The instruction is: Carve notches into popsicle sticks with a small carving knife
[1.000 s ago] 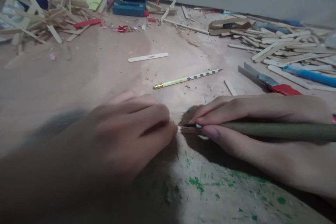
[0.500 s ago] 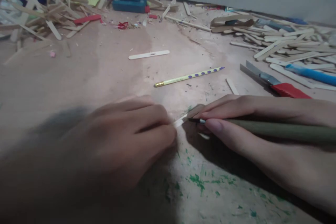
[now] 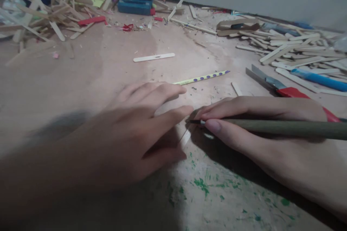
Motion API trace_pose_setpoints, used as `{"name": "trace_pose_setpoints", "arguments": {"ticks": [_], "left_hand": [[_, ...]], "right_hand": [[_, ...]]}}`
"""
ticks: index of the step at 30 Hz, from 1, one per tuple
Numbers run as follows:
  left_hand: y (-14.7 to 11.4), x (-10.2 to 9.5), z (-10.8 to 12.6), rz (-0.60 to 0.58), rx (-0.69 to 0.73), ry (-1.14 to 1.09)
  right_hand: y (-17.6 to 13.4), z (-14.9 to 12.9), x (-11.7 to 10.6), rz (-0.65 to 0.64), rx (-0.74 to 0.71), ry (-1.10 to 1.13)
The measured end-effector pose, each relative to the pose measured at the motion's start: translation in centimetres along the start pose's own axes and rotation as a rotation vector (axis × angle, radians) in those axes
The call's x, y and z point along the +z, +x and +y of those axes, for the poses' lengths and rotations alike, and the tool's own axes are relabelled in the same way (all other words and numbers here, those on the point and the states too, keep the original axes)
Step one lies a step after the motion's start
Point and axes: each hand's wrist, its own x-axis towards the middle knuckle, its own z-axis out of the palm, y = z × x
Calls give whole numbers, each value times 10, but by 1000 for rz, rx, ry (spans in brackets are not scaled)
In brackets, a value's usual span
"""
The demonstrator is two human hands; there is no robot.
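Note:
My left hand [image 3: 146,122] is open over the table, its thumb and fingers spread apart on either side of a pale wooden stick piece [image 3: 185,138]. Most of that piece is covered by my hands and their shadow. In my right hand [image 3: 249,126] a slim pen-like tool [image 3: 282,129] is pinched. It has a thick grey-green handle, a small silvery collar and a short dark tip at the stick piece. Whether the tip touches it I cannot tell. Behind my left fingers lies a yellow pencil [image 3: 202,79] with purple dots, its eraser end hidden.
Red-handled cutters [image 3: 292,92] lie beyond my right hand, near a blue tube-like pen [image 3: 320,79]. Craft sticks heap up at right [image 3: 300,50] and left [image 3: 43,11]. A single craft stick [image 3: 154,57] lies mid-table. A blue box [image 3: 135,7] stands by the wall.
My left hand has loosened from its closed grip and spread its fingers, now covering the pencil's eraser end. The tool in my right hand has shifted slightly left.

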Motion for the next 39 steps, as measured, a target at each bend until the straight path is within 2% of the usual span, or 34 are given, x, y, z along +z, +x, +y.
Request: {"name": "trace_pose_setpoints", "arguments": {"ticks": [3,8,13,23,31,39], "left_hand": [[3,-1,0,-68,31,26],[7,0,1,-129,76,-36],[7,1,1,-132,51,-80],[8,1,3,-95,63,-131],[7,0,2,-107,59,-52],[10,0,4,-98,47,-83]], "right_hand": [[-4,9,0,7,-67,61],[-9,11,-6,-52,-28,9],[-14,8,-7,-92,-52,-40],[-14,12,-4,-26,-95,-60],[-13,13,-6,-14,-118,-29],[-12,7,-4,-83,-131,67]]}}
